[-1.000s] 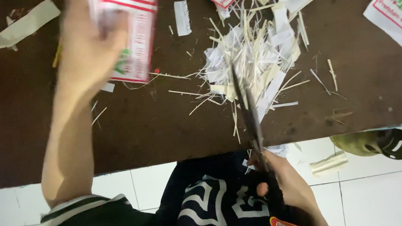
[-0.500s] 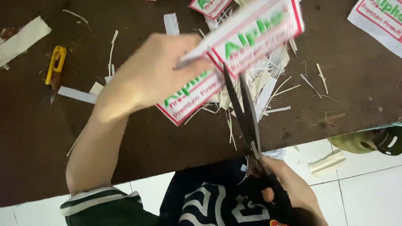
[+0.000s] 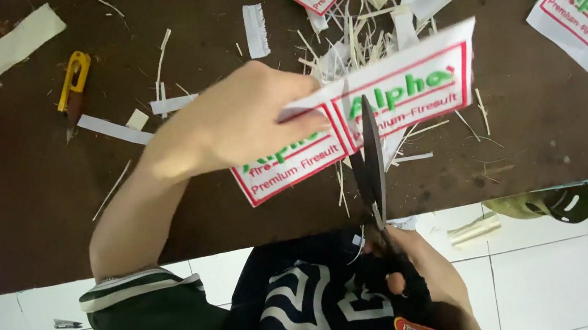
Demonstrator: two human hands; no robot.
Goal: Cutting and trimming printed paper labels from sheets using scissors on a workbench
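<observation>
Left hand [image 3: 246,123] fingers pinch printed label strip [image 3: 369,117], long axis crosswise; right hand [image 3: 411,276] grips scissors [image 3: 368,157], blades nearly closed at the strip's lower edge.

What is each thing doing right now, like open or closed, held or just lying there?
Left hand: gripping the label strip.
Right hand: gripping the scissors' handles.
Label strip: held up, uncut between two labels.
Scissors: blades nearly closed, at the strip's edge.
Yellow snips: lying untouched on the table.
Paper trimmings: piled loose.
</observation>
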